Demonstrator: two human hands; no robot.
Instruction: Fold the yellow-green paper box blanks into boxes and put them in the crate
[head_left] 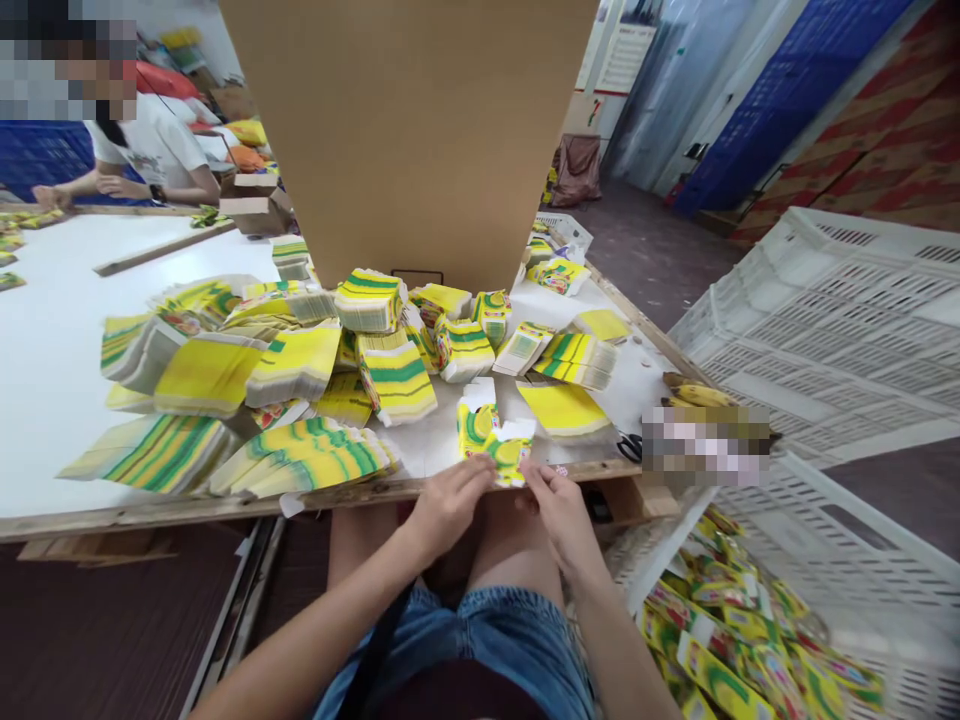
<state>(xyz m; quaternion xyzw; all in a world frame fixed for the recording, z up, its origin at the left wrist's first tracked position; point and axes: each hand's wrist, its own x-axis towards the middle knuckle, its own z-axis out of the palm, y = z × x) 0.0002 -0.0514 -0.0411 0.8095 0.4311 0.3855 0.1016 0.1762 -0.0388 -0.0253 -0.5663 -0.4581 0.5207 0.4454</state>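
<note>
At the table's front edge, a small yellow-and-green carton [511, 452] with white flaps is between my hands. My left hand [450, 502] pinches its lower left side, fingers together. The fingers of my right hand [556, 505] are closed at its right edge, thumb near the side. Just behind it a second yellow carton [478, 418] lies on the table, its white flap pointing away from me. Stacks of flat yellow and green cartons, such as the banded stack [397, 378] and the fanned stack [307, 458], spread to the left and behind.
A tall brown cardboard sheet [420, 130] stands behind the stacks. Scissors [630, 447] and bananas [697, 393] lie on the right. A white crate [847, 520] at lower right holds many filled yellow packs [742, 640]. Another person [154, 150] works at the far left.
</note>
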